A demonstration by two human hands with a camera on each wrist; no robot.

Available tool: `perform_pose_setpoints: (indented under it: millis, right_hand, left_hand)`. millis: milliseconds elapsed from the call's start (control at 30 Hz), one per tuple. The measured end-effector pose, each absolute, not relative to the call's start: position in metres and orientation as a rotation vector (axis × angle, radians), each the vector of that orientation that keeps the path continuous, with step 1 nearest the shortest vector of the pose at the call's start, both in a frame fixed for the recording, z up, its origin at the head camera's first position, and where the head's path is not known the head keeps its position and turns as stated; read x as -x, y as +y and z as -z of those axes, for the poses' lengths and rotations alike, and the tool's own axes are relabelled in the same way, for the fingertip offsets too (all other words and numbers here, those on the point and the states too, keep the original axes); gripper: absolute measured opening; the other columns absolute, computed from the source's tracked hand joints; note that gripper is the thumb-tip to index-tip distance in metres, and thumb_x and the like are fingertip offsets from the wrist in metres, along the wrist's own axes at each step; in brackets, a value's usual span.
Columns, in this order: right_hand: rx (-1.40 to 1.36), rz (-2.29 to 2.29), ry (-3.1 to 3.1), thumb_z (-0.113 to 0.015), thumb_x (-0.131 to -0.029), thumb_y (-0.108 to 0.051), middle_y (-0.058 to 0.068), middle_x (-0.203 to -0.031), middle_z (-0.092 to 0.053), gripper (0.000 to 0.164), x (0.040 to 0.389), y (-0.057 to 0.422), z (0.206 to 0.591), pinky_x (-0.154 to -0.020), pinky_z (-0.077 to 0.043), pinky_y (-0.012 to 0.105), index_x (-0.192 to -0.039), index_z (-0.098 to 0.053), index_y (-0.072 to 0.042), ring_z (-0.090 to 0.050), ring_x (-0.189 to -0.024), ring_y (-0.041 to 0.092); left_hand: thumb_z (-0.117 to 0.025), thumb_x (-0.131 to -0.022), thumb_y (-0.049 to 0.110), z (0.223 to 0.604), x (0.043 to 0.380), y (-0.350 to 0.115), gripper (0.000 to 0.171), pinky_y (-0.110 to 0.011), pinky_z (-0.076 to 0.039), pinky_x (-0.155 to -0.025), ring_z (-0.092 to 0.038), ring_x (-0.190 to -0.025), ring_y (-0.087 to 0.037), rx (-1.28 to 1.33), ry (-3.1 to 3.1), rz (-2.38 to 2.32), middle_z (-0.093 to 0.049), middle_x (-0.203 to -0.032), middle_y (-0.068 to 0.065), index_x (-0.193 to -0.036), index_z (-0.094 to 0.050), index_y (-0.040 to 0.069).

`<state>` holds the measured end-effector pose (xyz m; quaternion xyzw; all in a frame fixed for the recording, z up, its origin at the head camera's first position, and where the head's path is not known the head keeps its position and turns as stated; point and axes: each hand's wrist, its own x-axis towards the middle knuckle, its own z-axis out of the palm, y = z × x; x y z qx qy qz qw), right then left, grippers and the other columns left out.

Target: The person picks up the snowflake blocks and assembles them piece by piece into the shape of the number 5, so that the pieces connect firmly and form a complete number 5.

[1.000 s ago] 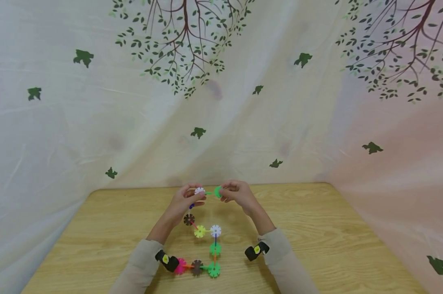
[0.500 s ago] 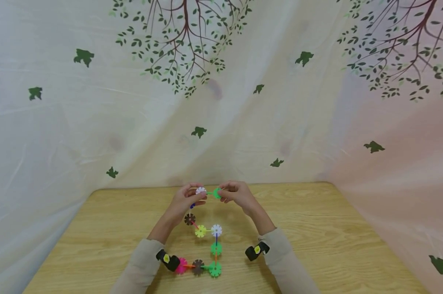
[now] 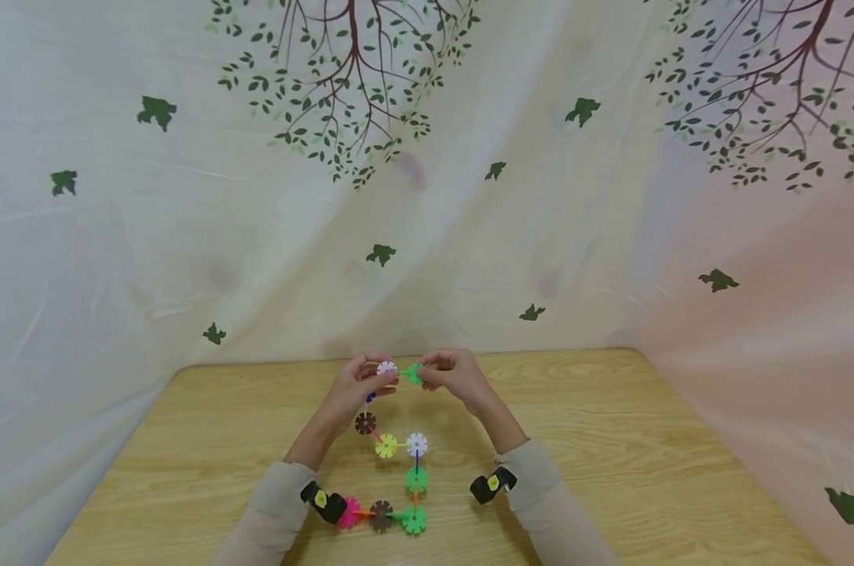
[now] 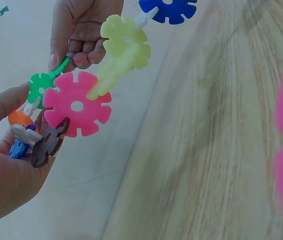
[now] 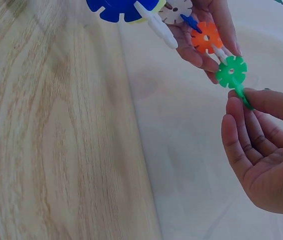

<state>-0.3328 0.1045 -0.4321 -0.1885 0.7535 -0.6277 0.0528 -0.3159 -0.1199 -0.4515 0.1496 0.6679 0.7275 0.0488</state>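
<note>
A chain of notched, interlocking plastic discs rises from the table towards both hands. In the head view my left hand (image 3: 349, 389) holds its upper end, thumb and fingers around a white disc (image 3: 387, 368). My right hand (image 3: 458, 377) pinches a green disc (image 3: 414, 374) just to the right. The right wrist view shows thumb and fingertips gripping an edge-on green disc (image 5: 244, 99) joined to a face-on green disc (image 5: 231, 71). In the left wrist view an orange disc (image 4: 20, 119) and a brown disc (image 4: 51, 142) lie at my left hand; a pink disc (image 4: 76, 102) is nearer the camera.
Lower in the chain hang a yellow disc (image 3: 386, 446), a green disc (image 3: 414, 519) and a pink disc (image 3: 351, 512), partly covered by the left wrist strap (image 3: 323, 501). The wooden table (image 3: 611, 456) ends at a printed cloth backdrop (image 3: 292, 236).
My right hand has brought its green disc slightly left, nearer the white disc, and the green disc has turned a little. My left hand has stayed nearly still.
</note>
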Motion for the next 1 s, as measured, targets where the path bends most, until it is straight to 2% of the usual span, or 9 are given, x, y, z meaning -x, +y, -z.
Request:
perform_pose_setpoints:
  millis: [167, 333, 400, 567, 667, 833, 1000]
  right_hand:
    - [0.566, 1.944, 2.286, -0.070, -0.095, -0.004, 0.012, -0.085, -0.075, 0.024, 0.3311, 0.1018, 0.4313, -0.077, -0.062, 0.050, -0.112, -0.069, 0.013, -0.068, -0.069, 0.013]
    - [0.549, 1.984, 2.290, -0.072, -0.094, -0.004, 0.017, -0.088, -0.076, 0.024, 0.3291, 0.0996, 0.4293, -0.071, -0.063, 0.036, -0.111, -0.070, 0.012, -0.070, -0.068, 0.013]
    - [0.544, 1.994, 2.298, -0.073, -0.093, -0.005, 0.017, -0.089, -0.076, 0.024, 0.3281, 0.0989, 0.4289, -0.071, -0.063, 0.034, -0.110, -0.071, 0.011, -0.070, -0.068, 0.012]
    - [0.518, 1.995, 2.300, -0.072, -0.093, -0.003, 0.021, -0.092, -0.076, 0.023, 0.3291, 0.0971, 0.4292, -0.075, -0.064, 0.042, -0.110, -0.071, 0.012, -0.069, -0.067, 0.010]
    - [0.503, 1.987, 2.302, -0.071, -0.093, 0.000, 0.024, -0.094, -0.076, 0.022, 0.3292, 0.0964, 0.4277, -0.074, -0.064, 0.039, -0.110, -0.070, 0.015, -0.070, -0.068, 0.012]
    - [0.485, 1.990, 2.319, -0.070, -0.093, 0.002, 0.024, -0.094, -0.076, 0.021, 0.3275, 0.0958, 0.4255, -0.070, -0.063, 0.031, -0.109, -0.069, 0.016, -0.070, -0.068, 0.012]
    - [0.490, 2.023, 2.334, -0.073, -0.093, -0.003, 0.021, -0.094, -0.076, 0.021, 0.3267, 0.0951, 0.4273, -0.069, -0.062, 0.028, -0.108, -0.072, 0.012, -0.069, -0.067, 0.010]
  left_hand:
    - [-0.065, -0.100, 0.010, 0.4524, 0.3157, -0.1206, 0.031, -0.037, -0.060, -0.094, -0.070, -0.099, -0.019, -0.446, 2.032, -2.222, -0.064, -0.102, -0.004, -0.125, -0.053, -0.004]
    - [-0.065, -0.100, 0.011, 0.4517, 0.3154, -0.1211, 0.032, -0.037, -0.060, -0.094, -0.070, -0.099, -0.019, -0.441, 2.041, -2.224, -0.065, -0.101, -0.003, -0.126, -0.053, -0.005]
    - [-0.065, -0.100, 0.011, 0.4515, 0.3154, -0.1212, 0.032, -0.037, -0.060, -0.093, -0.070, -0.100, -0.021, -0.443, 2.041, -2.227, -0.065, -0.100, -0.003, -0.125, -0.053, -0.004]
    - [-0.064, -0.100, 0.007, 0.4505, 0.3148, -0.1215, 0.030, -0.035, -0.061, -0.092, -0.070, -0.100, -0.022, -0.441, 2.034, -2.238, -0.065, -0.099, -0.002, -0.124, -0.053, -0.007]
    - [-0.063, -0.100, 0.005, 0.4497, 0.3147, -0.1220, 0.032, -0.034, -0.061, -0.092, -0.070, -0.097, -0.017, -0.455, 2.027, -2.238, -0.065, -0.099, -0.003, -0.125, -0.051, -0.010]
    - [-0.064, -0.099, 0.004, 0.4479, 0.3146, -0.1218, 0.029, -0.033, -0.061, -0.092, -0.071, -0.096, -0.017, -0.469, 2.010, -2.238, -0.065, -0.099, -0.002, -0.123, -0.051, -0.008]
    - [-0.064, -0.100, 0.005, 0.4461, 0.3140, -0.1216, 0.030, -0.032, -0.061, -0.091, -0.071, -0.097, -0.019, -0.473, 2.023, -2.226, -0.066, -0.099, -0.001, -0.123, -0.051, -0.008]
